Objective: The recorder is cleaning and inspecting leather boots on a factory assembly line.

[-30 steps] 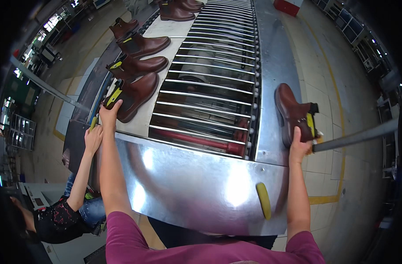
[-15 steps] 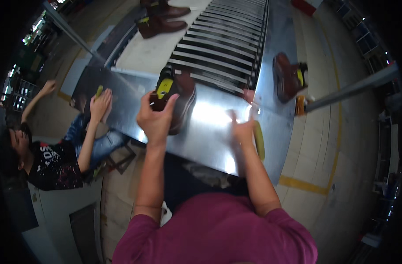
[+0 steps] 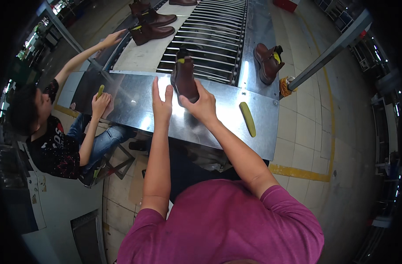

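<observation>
A dark brown ankle boot (image 3: 186,79) with a yellow-green patch near its top is held over the metal table (image 3: 135,99), toe toward me. My right hand (image 3: 203,104) grips it around the toe end, thumb on the near side. Just left of the boot, my left hand (image 3: 162,104) stands open, its thumb and fingers apart; whether a fingertip touches the boot, I cannot tell. A long, rounded yellow-green object (image 3: 247,119) lies on the table to the right of my hands.
Beyond the table runs a roller conveyor (image 3: 210,37), with a pale belt (image 3: 141,57) carrying several brown boots (image 3: 151,33). Another boot (image 3: 267,64) stands at the right. On the left a seated co-worker (image 3: 55,141) reaches toward the belt, holding a yellow-green object (image 3: 100,91). A metal post (image 3: 328,53) rises at right.
My left hand has let go of the boot, and my right hand has come left and taken its toe end. The boot has turned. The co-worker's far arm has stretched toward the belt.
</observation>
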The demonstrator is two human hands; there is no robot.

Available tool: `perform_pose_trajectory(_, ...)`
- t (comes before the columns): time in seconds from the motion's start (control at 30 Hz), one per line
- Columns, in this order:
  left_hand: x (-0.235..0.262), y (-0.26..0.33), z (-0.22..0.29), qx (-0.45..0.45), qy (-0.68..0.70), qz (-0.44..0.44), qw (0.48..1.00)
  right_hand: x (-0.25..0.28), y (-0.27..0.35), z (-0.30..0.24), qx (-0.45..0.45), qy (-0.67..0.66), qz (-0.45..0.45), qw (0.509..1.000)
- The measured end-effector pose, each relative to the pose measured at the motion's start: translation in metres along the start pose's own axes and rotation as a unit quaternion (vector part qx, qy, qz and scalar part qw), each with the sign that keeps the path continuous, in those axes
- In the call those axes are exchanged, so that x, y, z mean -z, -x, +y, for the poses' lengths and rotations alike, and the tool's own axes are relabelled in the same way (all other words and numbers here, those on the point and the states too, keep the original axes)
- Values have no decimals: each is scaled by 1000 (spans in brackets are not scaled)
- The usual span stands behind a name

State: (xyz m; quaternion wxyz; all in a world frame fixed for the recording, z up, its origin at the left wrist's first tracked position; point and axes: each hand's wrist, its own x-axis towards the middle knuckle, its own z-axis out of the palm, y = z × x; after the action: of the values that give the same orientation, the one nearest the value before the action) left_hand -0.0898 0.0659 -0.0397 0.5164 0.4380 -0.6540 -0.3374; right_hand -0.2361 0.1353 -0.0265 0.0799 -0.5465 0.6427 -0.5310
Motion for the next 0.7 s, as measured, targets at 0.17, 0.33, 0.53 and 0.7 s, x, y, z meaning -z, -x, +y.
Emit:
perform_pose_trajectory(0.17, -29, 23, 53, 281, 290, -117, 907, 39, -29, -53, -47, -9, -9, 999)
perform_pose_trajectory(0.33, -23, 16, 68, 218, 345, -76, 910, 33, -32, -69, -25, 51, -9, 998)
perform_pose_trajectory(0.53, -25, 11, 59, 216, 366, -54, 904, 24, -36, -70, 3, 62, -19, 998)
perform_pose_trajectory(0.7, -28, 6, 70, 213, 375, -46, 901, 26, -39, -59, 45, 43, -17, 998)
